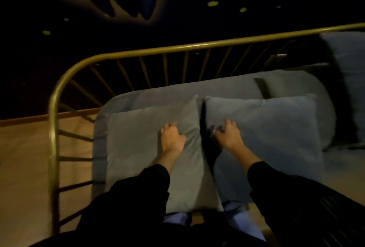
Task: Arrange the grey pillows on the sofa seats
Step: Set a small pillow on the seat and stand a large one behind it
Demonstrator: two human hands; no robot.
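The room is dim, with a tan wooden floor [25, 167] at 9 o'clock and a dark patterned carpet [177, 10] spreading across 12 o'clock. A brass-coloured metal sofa frame [138, 51], a curved top rail with thin upright bars, wraps from 8 o'clock round to 2 o'clock. Inside it lies a thick grey fabric seat cushion [197, 89].

Two square grey fabric pillows lie side by side on that cushion at the centre, with a narrow dark gap between them. The left grey pillow [138, 158] has its long axis running from 6 toward 12 o'clock, its far corner pointing to 12 o'clock. The right grey pillow [276, 132] lies alongside it, tilted slightly toward 1 o'clock. A third grey pillow [347, 69] shows, blurred, at 2 o'clock against the rail.

The left hand [172, 138], in a black sleeve [138, 197], presses down on the left pillow near its inner edge, fingers curled and bunching the fabric. The right hand [228, 135] rests on the inner edge of the right pillow with fingers bent into the cloth; whether it truly pinches the fabric I cannot tell.
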